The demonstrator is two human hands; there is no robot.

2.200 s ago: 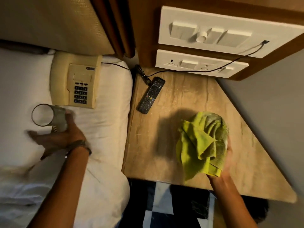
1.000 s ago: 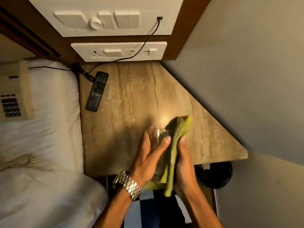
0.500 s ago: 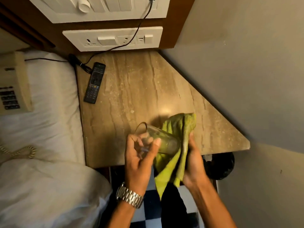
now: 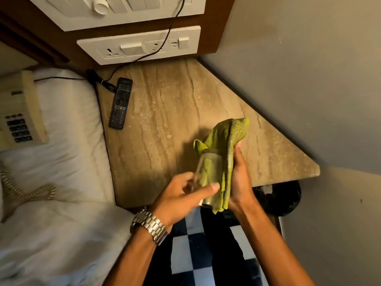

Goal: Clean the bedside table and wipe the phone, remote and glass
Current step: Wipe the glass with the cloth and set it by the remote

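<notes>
My left hand [image 4: 181, 195] grips the base of a clear glass [image 4: 208, 168], held tilted above the front edge of the beige stone bedside table [image 4: 165, 104]. Green cloth [image 4: 228, 139] is stuffed into the glass mouth and drapes down its right side, where my right hand [image 4: 240, 182] clasps it against the glass. A black remote [image 4: 120, 103] lies on the table's left side near the back. The cream phone [image 4: 17, 112] rests on the white bed at far left, its coiled cord [image 4: 26, 190] trailing toward me.
White switch and socket panels [image 4: 140, 46] sit on the wooden wall behind the table, with a black cable [image 4: 144, 56] running down to the back left corner. A grey wall [image 4: 309, 79] borders the table's slanted right edge. A dark bin [image 4: 278, 199] stands below the table; checkered floor [image 4: 189, 256] lies underneath.
The glass came from the bed to above the table's front edge. Over the last second it turned in my hands, and the cloth went from outside it into its mouth.
</notes>
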